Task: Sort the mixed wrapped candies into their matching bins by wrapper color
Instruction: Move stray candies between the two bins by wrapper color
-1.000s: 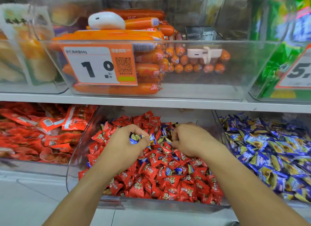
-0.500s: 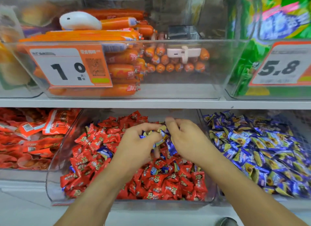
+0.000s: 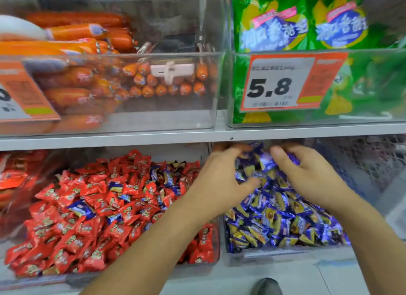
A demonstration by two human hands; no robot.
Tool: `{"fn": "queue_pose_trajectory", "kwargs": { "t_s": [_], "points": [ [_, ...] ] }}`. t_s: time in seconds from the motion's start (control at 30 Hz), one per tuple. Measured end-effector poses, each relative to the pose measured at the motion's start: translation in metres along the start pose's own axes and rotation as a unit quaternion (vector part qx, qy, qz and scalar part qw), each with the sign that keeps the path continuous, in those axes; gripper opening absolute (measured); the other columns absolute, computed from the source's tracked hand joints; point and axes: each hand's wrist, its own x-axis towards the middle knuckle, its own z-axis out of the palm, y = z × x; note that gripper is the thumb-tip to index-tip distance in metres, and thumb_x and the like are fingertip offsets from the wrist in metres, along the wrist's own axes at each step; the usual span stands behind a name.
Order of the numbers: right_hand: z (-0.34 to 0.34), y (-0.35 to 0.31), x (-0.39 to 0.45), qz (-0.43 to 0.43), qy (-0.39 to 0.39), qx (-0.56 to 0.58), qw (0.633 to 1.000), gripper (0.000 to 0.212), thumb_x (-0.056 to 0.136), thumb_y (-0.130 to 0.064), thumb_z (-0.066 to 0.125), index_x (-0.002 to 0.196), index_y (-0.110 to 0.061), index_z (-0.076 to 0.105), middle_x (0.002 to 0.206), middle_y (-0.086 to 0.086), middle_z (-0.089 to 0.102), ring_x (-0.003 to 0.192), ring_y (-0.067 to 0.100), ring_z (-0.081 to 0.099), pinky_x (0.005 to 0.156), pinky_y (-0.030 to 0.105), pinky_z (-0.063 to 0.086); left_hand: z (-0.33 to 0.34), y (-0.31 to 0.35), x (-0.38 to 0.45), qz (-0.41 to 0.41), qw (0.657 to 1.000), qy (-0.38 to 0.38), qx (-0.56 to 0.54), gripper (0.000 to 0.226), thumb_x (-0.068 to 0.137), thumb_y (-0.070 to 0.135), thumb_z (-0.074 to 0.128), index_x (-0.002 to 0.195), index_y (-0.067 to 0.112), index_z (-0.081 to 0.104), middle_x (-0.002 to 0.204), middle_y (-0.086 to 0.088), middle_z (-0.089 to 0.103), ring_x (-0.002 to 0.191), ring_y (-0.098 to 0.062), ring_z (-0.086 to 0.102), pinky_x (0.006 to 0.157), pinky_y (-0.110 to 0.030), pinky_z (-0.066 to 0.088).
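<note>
clear plastic bins line the shelf (image 3: 197,136), and the two that matter sit on the lower level: the red candy bin (image 3: 142,270) at about 8 o'clock in the view and the blue candy bin (image 3: 285,256) at about 4 o'clock. a second ago both hands were down in the red bin, plucking out stray blue-wrapped candies; now they have crossed to the blue bin, so i judge this batch of strays is being delivered where it belongs. many blue strays (image 3: 80,209) still lie scattered among the red wrappers, so the sort looks far from done. the left hand (image 3: 222,180) hovers over the blue pile near its 10 o'clock corner, fingers bent downward with the thumb spread, and the right hand (image 3: 312,176) sits just beside it at 3 o'clock, fingers curled over blue wrappers. blur hides the fingertips, so i cannot tell whether either hand is grasping candies or has let them go.
</note>
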Motion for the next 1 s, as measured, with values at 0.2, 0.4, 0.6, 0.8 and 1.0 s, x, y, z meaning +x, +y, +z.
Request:
{"fn": "queue_pose_trajectory", "kwargs": {
  "t_s": [0.2,0.4,0.6,0.8,1.0],
  "points": [
    [0.003,0.004,0.004,-0.009,0.038,0.045,0.998,0.042,0.106,-0.042,0.031,0.089,-0.017,0.061,0.084,-0.003,0.063,0.071,0.001,0.051,0.069,0.009,0.036,-0.016,-0.003,-0.008,-0.019,0.999,0.004,0.035,0.034,0.094,0.054,0.049,0.115,0.027,0.051,0.104,0.009,0.054,0.103,-0.015,0.048,0.091,-0.033,0.036],
    [0.037,-0.025,0.002,-0.154,0.016,-0.136,0.978,0.029,0.101,-0.023,0.049,0.072,-0.019,0.054,0.062,-0.008,0.045,0.06,0.003,0.04,0.059,0.03,0.029,-0.052,-0.076,-0.057,-0.038,0.981,-0.008,0.191,0.052,0.095,0.051,0.033,0.145,0.035,0.033,0.14,0.006,0.044,0.131,-0.016,0.036,0.108,-0.032,0.03],
    [0.104,-0.084,0.003,-0.284,-0.154,-0.218,0.921,0.027,0.096,-0.019,0.05,0.12,-0.016,0.061,0.11,0.005,0.057,0.105,0.022,0.056,0.094,0.031,0.042,-0.085,-0.12,-0.089,-0.095,0.918,-0.178,0.341,0.061,0.094,0.064,0.032,0.148,0.036,0.035,0.16,0.001,0.022,0.146,-0.022,0.022,0.121,-0.033,0.014],
    [0.162,-0.087,0.09,-0.132,-0.302,-0.36,0.873,0.048,0.094,-0.033,0.061,0.137,-0.018,0.046,0.137,0.009,0.053,0.122,0.03,0.055,0.099,0.037,0.047,-0.09,-0.126,-0.108,-0.073,0.934,-0.114,0.332,0.056,0.095,0.061,0.028,0.139,0.033,0.047,0.154,0.003,0.031,0.141,-0.021,0.027,0.119,-0.034,0.015],
    [0.206,-0.095,0.104,-0.012,-0.468,-0.251,0.847,0.114,0.065,-0.045,0.09,0.154,-0.038,0.021,0.159,-0.005,0.028,0.135,0.027,0.044,0.096,0.042,0.053,-0.093,-0.127,-0.117,-0.038,0.958,-0.049,0.278,0.049,0.09,0.053,0.032,0.123,0.032,0.06,0.128,0.006,0.055,0.13,-0.017,0.042,0.117,-0.036,0.022]
  ]
}}
